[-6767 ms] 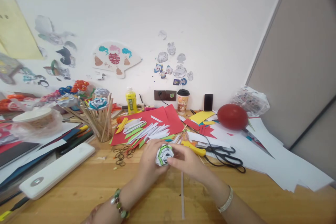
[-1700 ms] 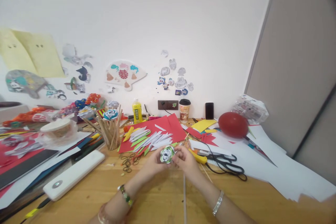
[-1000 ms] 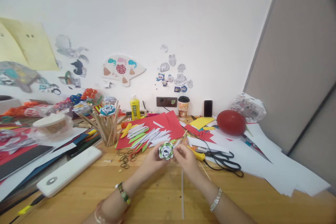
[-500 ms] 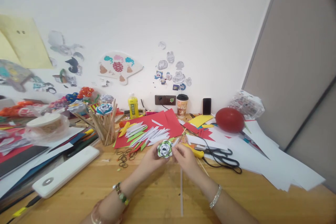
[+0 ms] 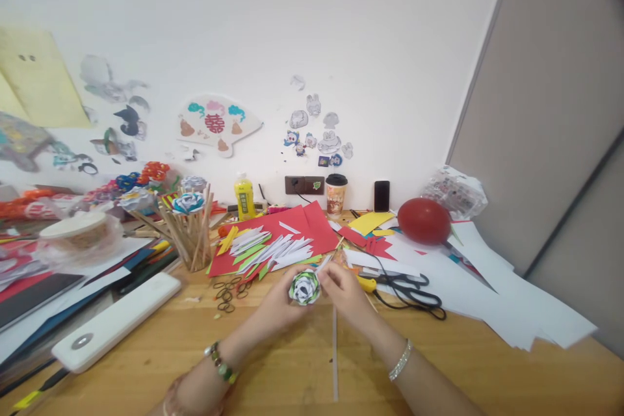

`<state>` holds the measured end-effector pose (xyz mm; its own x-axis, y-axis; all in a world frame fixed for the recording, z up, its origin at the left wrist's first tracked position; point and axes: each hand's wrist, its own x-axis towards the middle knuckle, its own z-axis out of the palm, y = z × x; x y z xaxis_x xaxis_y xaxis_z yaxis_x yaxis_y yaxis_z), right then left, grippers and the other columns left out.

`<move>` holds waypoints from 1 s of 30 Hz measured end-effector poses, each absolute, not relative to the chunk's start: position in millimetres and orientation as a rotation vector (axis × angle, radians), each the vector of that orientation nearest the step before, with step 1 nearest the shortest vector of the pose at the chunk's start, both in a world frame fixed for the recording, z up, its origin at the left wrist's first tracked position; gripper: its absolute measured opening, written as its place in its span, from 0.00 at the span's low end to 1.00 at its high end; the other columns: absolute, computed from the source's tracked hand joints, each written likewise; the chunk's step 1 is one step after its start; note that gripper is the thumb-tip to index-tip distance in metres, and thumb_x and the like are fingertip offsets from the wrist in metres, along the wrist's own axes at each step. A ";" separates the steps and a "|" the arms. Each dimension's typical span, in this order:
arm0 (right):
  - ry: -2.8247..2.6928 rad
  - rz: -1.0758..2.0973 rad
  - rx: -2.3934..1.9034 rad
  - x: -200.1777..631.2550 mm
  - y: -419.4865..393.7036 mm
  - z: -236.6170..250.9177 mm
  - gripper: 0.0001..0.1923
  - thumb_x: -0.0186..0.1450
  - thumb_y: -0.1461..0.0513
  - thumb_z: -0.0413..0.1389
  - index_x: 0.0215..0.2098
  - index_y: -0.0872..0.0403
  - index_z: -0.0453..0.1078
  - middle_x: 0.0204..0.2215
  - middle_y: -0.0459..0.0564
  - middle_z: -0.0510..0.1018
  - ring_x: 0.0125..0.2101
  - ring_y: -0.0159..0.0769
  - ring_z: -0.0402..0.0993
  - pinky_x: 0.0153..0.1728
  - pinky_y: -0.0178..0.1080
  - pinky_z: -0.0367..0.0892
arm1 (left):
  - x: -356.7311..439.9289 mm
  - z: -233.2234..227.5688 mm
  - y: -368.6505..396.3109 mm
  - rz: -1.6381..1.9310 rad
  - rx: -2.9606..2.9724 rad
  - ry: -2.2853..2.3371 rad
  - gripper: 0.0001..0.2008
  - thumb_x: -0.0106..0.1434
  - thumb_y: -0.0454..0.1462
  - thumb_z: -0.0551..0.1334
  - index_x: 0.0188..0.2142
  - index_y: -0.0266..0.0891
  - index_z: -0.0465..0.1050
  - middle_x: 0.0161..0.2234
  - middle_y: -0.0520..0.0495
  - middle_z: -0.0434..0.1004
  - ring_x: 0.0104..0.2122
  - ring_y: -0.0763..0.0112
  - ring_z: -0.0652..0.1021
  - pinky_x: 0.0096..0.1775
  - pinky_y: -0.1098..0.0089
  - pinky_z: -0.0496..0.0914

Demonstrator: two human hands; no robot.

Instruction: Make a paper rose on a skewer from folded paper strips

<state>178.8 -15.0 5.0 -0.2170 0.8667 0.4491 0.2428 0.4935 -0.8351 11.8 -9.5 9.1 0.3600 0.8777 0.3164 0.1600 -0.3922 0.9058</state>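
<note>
**Paper flower held between two hands over a cluttered worktop**

At the middle of the wooden worktop point(image 5: 292, 364), I see both hands closed around a small paper flower point(image 5: 304, 286) of white and green folds. The left hand point(image 5: 277, 302) cups the flower from its left side and below, its fingers curled against the folds. The right hand point(image 5: 344, 289) meets it from the right, fingers pinching the flower's edge; whether the thin white strip point(image 5: 324, 264) rising behind the flower is in that pinch, I cannot tell. A slim white stick point(image 5: 335, 351) lies on the worktop just below the flower, running toward me between the two wrists. Behind the flower sits a red sheet point(image 5: 292, 234) strewn with white and green paper slips. Left of the flower lie loose dark rubber bands point(image 5: 227, 289), and farther left a cup of wooden sticks point(image 5: 192, 240). Right of the flower rest black scissors point(image 5: 414, 289) and a yellow-handled tool point(image 5: 365, 283), with a red balloon point(image 5: 423, 221) well beyond them.
</note>
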 end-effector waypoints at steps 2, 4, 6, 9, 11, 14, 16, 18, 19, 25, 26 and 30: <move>-1.709 0.877 -0.923 179.4 -12.9 4.3 0.17 0.65 0.51 0.47 0.27 0.54 0.61 0.21 0.42 0.63 0.23 0.29 0.60 0.25 0.32 0.56 | 12.7 9.0 -10.9 1.073 1.787 0.903 0.25 0.44 0.30 0.65 0.44 0.37 0.66 0.42 0.43 0.76 0.41 0.61 0.75 0.44 0.64 0.69; -1.710 0.922 -0.918 179.5 -12.3 4.4 0.17 0.65 0.51 0.47 0.26 0.54 0.61 0.21 0.42 0.63 0.23 0.29 0.60 0.25 0.32 0.57 | 12.6 8.4 -10.6 1.083 1.772 0.909 0.25 0.44 0.31 0.66 0.44 0.37 0.67 0.41 0.43 0.76 0.41 0.60 0.75 0.43 0.64 0.69; -1.719 0.890 -0.948 179.4 -13.0 5.7 0.16 0.65 0.53 0.46 0.25 0.54 0.61 0.20 0.41 0.62 0.23 0.29 0.59 0.25 0.32 0.56 | 12.2 7.8 -9.7 1.092 1.770 0.918 0.25 0.44 0.31 0.66 0.44 0.38 0.67 0.41 0.44 0.76 0.41 0.60 0.75 0.43 0.65 0.69; -1.781 0.720 -1.027 179.1 -16.2 9.8 0.15 0.65 0.57 0.46 0.22 0.54 0.60 0.18 0.41 0.60 0.22 0.29 0.57 0.24 0.32 0.53 | 12.9 7.6 -9.5 1.094 1.790 0.929 0.25 0.44 0.29 0.66 0.44 0.38 0.68 0.42 0.44 0.76 0.42 0.60 0.75 0.45 0.65 0.69; -1.853 0.580 -1.088 178.7 -19.3 13.3 0.13 0.63 0.61 0.47 0.21 0.54 0.59 0.18 0.41 0.61 0.21 0.28 0.57 0.24 0.32 0.51 | 14.5 7.8 -10.7 1.104 1.807 0.929 0.23 0.46 0.29 0.64 0.44 0.38 0.68 0.42 0.44 0.76 0.42 0.60 0.75 0.45 0.65 0.69; -1.935 0.460 -1.164 178.2 -22.9 17.3 0.11 0.61 0.63 0.49 0.21 0.54 0.60 0.17 0.40 0.61 0.20 0.28 0.56 0.23 0.33 0.48 | 17.0 8.0 -12.6 1.113 1.823 0.928 0.21 0.49 0.30 0.63 0.44 0.38 0.68 0.42 0.44 0.76 0.41 0.61 0.75 0.44 0.65 0.69; -1.966 0.433 -1.190 178.5 -23.4 17.7 0.11 0.60 0.64 0.49 0.20 0.54 0.59 0.17 0.40 0.61 0.19 0.27 0.55 0.22 0.33 0.47 | 17.5 7.8 -13.2 1.101 1.830 0.939 0.22 0.48 0.30 0.63 0.45 0.38 0.68 0.43 0.44 0.76 0.42 0.61 0.75 0.44 0.66 0.69; -1.986 0.425 -1.188 179.5 -22.2 16.3 0.11 0.60 0.65 0.48 0.20 0.54 0.58 0.17 0.40 0.61 0.20 0.27 0.55 0.22 0.32 0.46 | 17.1 6.9 -13.3 1.077 1.836 0.943 0.23 0.48 0.30 0.63 0.46 0.37 0.68 0.44 0.43 0.75 0.42 0.61 0.75 0.45 0.65 0.68; -1.998 0.427 -1.176 180.3 -21.2 15.1 0.11 0.60 0.66 0.48 0.20 0.54 0.57 0.17 0.40 0.61 0.20 0.27 0.55 0.22 0.32 0.47 | 16.6 6.4 -13.2 1.064 1.839 0.938 0.24 0.47 0.29 0.63 0.47 0.37 0.67 0.45 0.42 0.75 0.43 0.60 0.75 0.45 0.64 0.68; -2.024 0.569 -1.017 186.8 -15.9 10.0 0.11 0.60 0.67 0.47 0.20 0.53 0.54 0.18 0.39 0.58 0.20 0.26 0.53 0.22 0.31 0.47 | 10.2 5.6 -12.1 0.971 1.890 0.948 0.26 0.47 0.30 0.64 0.48 0.37 0.67 0.48 0.41 0.73 0.45 0.59 0.74 0.48 0.62 0.67; -2.020 0.621 -0.990 187.9 -15.2 10.0 0.11 0.61 0.66 0.46 0.20 0.53 0.53 0.18 0.39 0.57 0.21 0.26 0.53 0.22 0.31 0.47 | 9.1 6.3 -11.6 0.967 1.911 0.946 0.26 0.46 0.30 0.64 0.48 0.38 0.67 0.48 0.41 0.73 0.46 0.59 0.73 0.49 0.62 0.66; -1.983 0.815 -0.911 191.5 -11.7 8.9 0.12 0.64 0.62 0.45 0.22 0.53 0.55 0.20 0.40 0.57 0.23 0.27 0.55 0.24 0.31 0.52 | 6.9 10.1 -9.6 0.982 1.938 0.923 0.26 0.45 0.30 0.65 0.47 0.39 0.68 0.48 0.42 0.74 0.47 0.59 0.73 0.49 0.62 0.67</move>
<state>191.5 -11.7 8.9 -0.4300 0.8158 0.3868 0.3080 0.5353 -0.7865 6.9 -9.6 10.1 0.4427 0.8420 0.3084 0.2563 -0.4484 0.8563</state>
